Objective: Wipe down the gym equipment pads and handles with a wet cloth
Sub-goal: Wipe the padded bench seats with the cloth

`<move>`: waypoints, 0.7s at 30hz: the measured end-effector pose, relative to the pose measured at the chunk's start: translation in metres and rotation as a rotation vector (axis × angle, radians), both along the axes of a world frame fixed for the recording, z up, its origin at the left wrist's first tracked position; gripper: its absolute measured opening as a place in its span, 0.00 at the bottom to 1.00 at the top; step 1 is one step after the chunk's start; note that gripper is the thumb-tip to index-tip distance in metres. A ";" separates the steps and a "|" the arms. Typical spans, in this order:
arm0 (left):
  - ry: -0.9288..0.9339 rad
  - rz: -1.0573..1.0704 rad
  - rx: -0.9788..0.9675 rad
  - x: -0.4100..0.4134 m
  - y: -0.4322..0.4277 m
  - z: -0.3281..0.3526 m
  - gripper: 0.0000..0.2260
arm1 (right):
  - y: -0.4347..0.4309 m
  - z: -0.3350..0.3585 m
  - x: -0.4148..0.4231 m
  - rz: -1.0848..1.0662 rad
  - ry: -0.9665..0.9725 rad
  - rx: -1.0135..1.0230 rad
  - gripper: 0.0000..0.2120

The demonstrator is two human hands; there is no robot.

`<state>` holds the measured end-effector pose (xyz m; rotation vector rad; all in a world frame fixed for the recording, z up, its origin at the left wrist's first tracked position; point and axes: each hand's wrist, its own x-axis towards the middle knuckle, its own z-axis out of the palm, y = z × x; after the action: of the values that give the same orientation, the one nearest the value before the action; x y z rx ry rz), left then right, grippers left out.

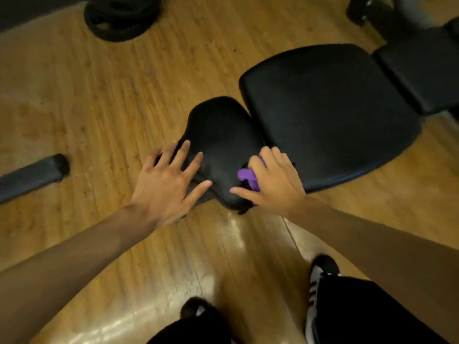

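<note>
**SITE REPORT: SEAT PAD UNDER WIPE, 2 PADS NOT YET REACHED**

**Location of work.** The bench stands on a wooden floor [99, 95] and shows 3 black upholstered sections. These are a small seat pad [221, 135] nearest the person, a large pad [323, 115] just beyond it, and a third pad [419, 75] at the upper right. The purple cloth [247, 176] lies on the right side of the small seat pad, close to the gap before the large pad.

**Hands.** The hands are apart. The left hand [169, 184] lies flat with fingers spread on the left edge of the seat pad and grips nothing. The right hand [270, 182] is curled over the cloth and presses it onto the pad. Only a small bunch of purple shows under the palm.

**Handling assessment.** The cloth looks soft and limp, and it is likely to bunch or slip from the fingers if held loosely. A flat palm across the wad would probably spread it better. The padding appears smooth-skinned and cushioned, so it should give slightly under pressure and may turn slick once wet. The bracing left hand seems well placed at the pad's edge.

**Other items noted.** A black bar [32, 175] lies on the floor to the left, a dark coil [121, 16] lies at the top, and a shoe [320, 276] is visible below.
</note>
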<state>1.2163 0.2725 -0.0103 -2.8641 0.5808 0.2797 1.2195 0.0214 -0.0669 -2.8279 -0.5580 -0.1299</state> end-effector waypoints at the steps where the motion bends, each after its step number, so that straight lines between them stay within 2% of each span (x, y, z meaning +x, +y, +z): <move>1: 0.026 -0.042 0.008 -0.002 -0.009 0.028 0.39 | -0.009 0.028 -0.009 -0.122 0.061 0.051 0.33; 7: 0.063 -0.375 -0.081 0.009 -0.098 0.219 0.36 | -0.106 0.225 -0.076 -0.680 0.092 0.129 0.35; 12: 0.042 -0.689 -0.178 -0.008 -0.238 0.366 0.36 | -0.215 0.390 -0.184 -1.074 0.006 0.042 0.34; 16: -0.004 -1.019 -0.251 -0.068 -0.372 0.454 0.35 | -0.285 0.484 -0.287 -1.361 -0.149 0.033 0.29; 21: -0.046 -1.412 -0.231 -0.208 -0.520 0.529 0.36 | -0.320 0.544 -0.440 -1.792 -0.274 0.166 0.31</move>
<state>1.0084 -0.2471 0.5188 -1.8931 2.4028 -0.1111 0.7797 -0.2986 0.4773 -2.1721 1.8603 -0.7610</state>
